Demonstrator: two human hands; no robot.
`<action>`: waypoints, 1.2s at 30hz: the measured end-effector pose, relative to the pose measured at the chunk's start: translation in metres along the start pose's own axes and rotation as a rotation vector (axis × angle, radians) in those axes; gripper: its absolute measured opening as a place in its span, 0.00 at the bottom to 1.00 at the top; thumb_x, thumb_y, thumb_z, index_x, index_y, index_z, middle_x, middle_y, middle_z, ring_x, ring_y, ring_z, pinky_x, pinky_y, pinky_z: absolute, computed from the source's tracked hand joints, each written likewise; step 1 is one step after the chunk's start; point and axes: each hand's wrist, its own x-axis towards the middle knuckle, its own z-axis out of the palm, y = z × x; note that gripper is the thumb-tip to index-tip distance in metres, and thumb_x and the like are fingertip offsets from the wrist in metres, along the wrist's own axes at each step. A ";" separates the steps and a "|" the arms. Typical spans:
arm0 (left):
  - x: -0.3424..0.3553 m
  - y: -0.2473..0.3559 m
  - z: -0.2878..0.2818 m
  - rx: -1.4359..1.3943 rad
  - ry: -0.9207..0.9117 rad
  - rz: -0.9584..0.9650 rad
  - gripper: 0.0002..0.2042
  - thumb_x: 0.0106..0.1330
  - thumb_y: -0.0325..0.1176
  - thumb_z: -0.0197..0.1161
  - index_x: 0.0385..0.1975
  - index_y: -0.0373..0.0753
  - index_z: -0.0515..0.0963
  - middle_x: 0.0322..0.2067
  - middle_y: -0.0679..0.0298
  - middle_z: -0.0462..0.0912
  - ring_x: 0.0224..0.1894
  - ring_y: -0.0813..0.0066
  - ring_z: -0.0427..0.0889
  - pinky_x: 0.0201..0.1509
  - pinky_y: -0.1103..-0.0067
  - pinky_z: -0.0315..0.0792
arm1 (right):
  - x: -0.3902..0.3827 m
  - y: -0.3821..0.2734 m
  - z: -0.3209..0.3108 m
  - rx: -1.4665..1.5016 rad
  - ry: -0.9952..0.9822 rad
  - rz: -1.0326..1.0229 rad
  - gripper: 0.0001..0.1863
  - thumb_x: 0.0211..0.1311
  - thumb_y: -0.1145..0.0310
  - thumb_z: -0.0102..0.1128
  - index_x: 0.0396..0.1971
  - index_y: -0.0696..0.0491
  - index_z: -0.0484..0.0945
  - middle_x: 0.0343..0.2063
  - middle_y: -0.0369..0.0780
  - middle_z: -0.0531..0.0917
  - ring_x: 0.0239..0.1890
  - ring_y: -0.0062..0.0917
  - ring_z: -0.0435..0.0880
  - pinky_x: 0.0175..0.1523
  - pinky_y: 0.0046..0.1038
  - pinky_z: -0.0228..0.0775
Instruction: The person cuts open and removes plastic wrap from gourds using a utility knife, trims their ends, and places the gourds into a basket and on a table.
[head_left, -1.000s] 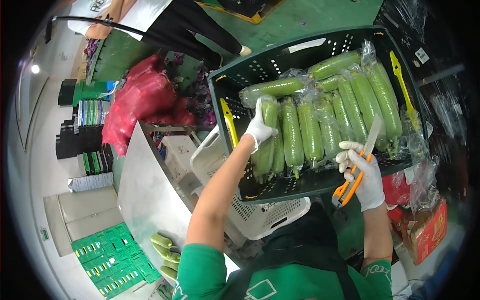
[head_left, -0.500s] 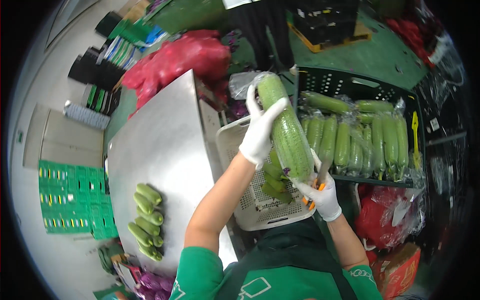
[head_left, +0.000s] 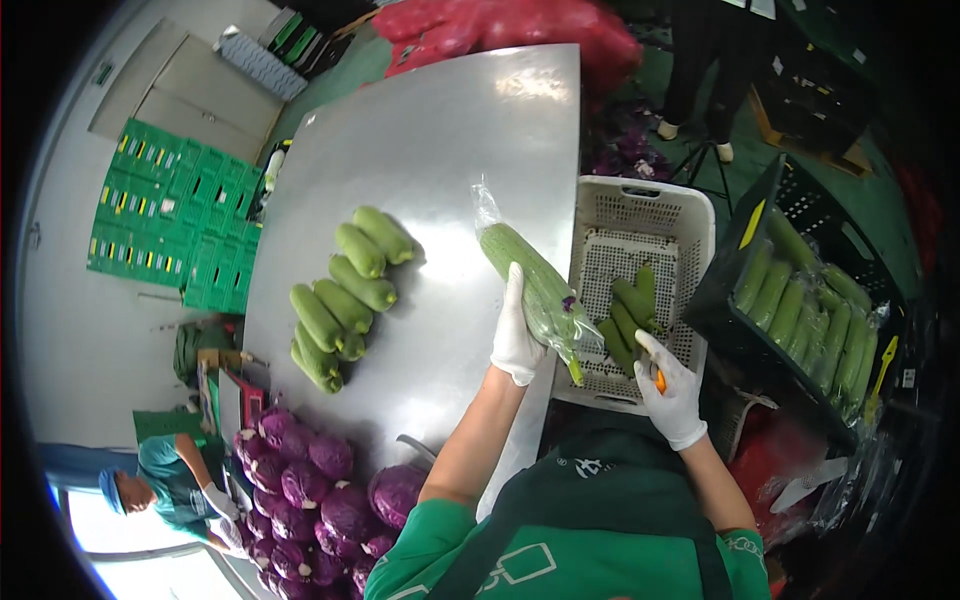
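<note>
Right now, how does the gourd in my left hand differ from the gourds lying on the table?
The held gourd looks long; the table gourds look shorter and stubbier.
The held gourd is in clear plastic; the table gourds show no wrapping.
The held gourd is gripped in your left hand; the table gourds lie grouped on the metal table.
Both are green and elongated.
</note>
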 end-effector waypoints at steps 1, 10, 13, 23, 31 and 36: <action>-0.003 0.004 -0.005 -0.100 0.038 -0.021 0.26 0.69 0.53 0.51 0.57 0.38 0.65 0.44 0.55 0.75 0.44 0.57 0.78 0.47 0.63 0.77 | -0.003 -0.004 0.001 0.002 -0.018 -0.001 0.24 0.52 0.71 0.62 0.54 0.48 0.75 0.26 0.40 0.78 0.27 0.29 0.80 0.36 0.26 0.73; -0.020 0.002 -0.035 -0.142 0.112 -0.005 0.31 0.66 0.57 0.54 0.58 0.38 0.63 0.46 0.57 0.72 0.46 0.62 0.75 0.50 0.65 0.75 | 0.001 -0.021 0.025 -0.526 -0.208 -0.105 0.26 0.48 0.71 0.60 0.53 0.48 0.75 0.21 0.36 0.74 0.24 0.29 0.76 0.30 0.31 0.69; -0.019 -0.001 -0.039 -0.170 0.084 -0.001 0.30 0.66 0.56 0.54 0.58 0.38 0.63 0.48 0.57 0.72 0.48 0.62 0.74 0.52 0.64 0.74 | 0.005 -0.018 0.030 -0.554 -0.196 -0.115 0.24 0.52 0.69 0.59 0.53 0.47 0.74 0.20 0.35 0.73 0.23 0.28 0.76 0.29 0.30 0.69; -0.024 -0.015 -0.022 -0.103 0.150 -0.012 0.28 0.67 0.54 0.54 0.57 0.38 0.64 0.45 0.55 0.73 0.46 0.60 0.75 0.50 0.64 0.75 | 0.020 -0.003 0.041 -0.659 -0.142 -0.018 0.22 0.55 0.68 0.57 0.53 0.47 0.74 0.21 0.38 0.77 0.22 0.31 0.79 0.27 0.35 0.71; -0.014 -0.009 -0.051 -0.090 0.027 -0.068 0.28 0.67 0.58 0.48 0.54 0.39 0.68 0.41 0.56 0.75 0.41 0.63 0.78 0.43 0.68 0.78 | 0.046 0.002 0.035 0.509 -0.252 0.331 0.20 0.53 0.68 0.70 0.45 0.55 0.77 0.31 0.35 0.77 0.31 0.16 0.75 0.38 0.20 0.72; 0.005 -0.010 -0.058 -0.222 -0.122 -0.113 0.29 0.67 0.59 0.45 0.54 0.38 0.67 0.40 0.53 0.76 0.39 0.63 0.79 0.42 0.69 0.78 | 0.032 -0.026 0.083 0.401 -0.292 0.173 0.18 0.50 0.70 0.70 0.42 0.54 0.76 0.33 0.37 0.76 0.31 0.22 0.77 0.38 0.22 0.72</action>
